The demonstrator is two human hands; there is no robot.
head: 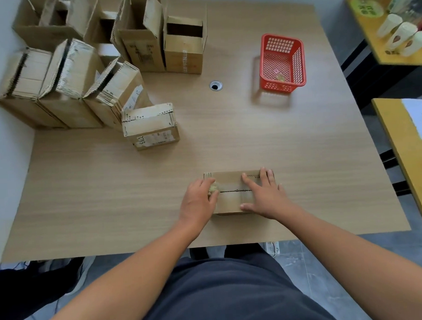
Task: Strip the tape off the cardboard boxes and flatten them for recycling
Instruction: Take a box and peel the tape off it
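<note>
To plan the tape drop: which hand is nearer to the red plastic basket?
Right. The right hand lies flat on the small cardboard box, in line with the red plastic basket; the left hand, pinching crumpled tape at the box's left end, is farther.

Handwritten "3412", only roughly legible, on the label [156, 139] of the small box [148, 119].

On the pale rectangular wooden table [109, 188], the small brown cardboard box [230, 182] sits near our front edge. Our left hand [198, 204] is at its left end, with a crumpled yellowish wad of tape [212, 189] between its fingers, and our right hand [267, 196] lies on its right end. The red plastic mesh basket [283, 62] stands far behind on the right. The cluster of opened brown cardboard boxes [85, 75] fills the far left corner.
</note>
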